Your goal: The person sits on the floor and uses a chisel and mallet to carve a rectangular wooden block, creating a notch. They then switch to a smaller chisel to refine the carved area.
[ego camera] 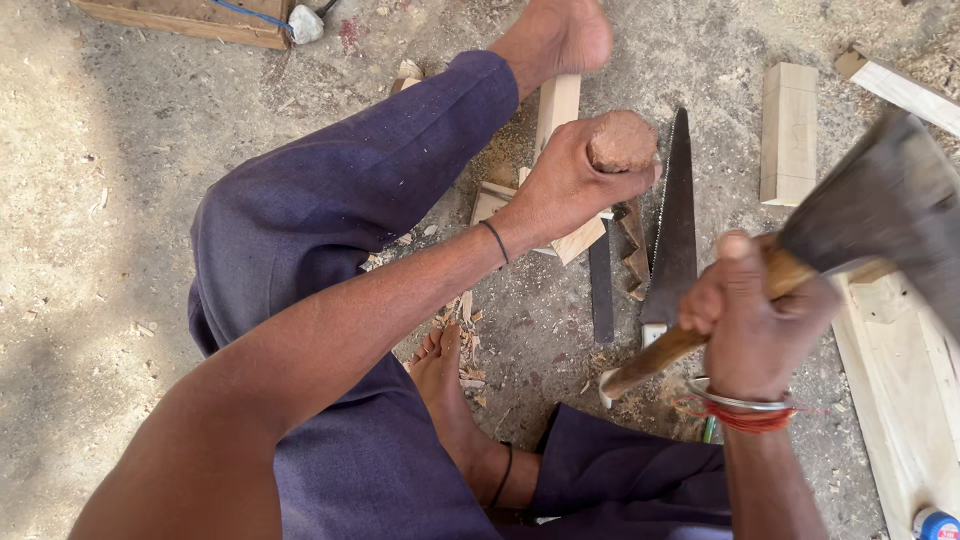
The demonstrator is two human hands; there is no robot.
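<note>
Head view: left hand (565, 185) wrapped tight around a reddish-brown wooden piece (621, 141), held upright over a pale wood block (557, 110) that sits under the bare foot (560, 35). Right hand (750, 320) fisted fully around the wooden handle of an adze (880, 200), blade raised at right. Handsaw (672, 220) and flat file (600, 280) lie on the sawdusty ground (100, 200) between the hands. Another pale block (788, 130) lies well apart.

Dull grey metal axe head (880, 205) on a smooth wooden handle (690, 340); rough brown wood piece (620, 142) (matt, unpolished).
</note>
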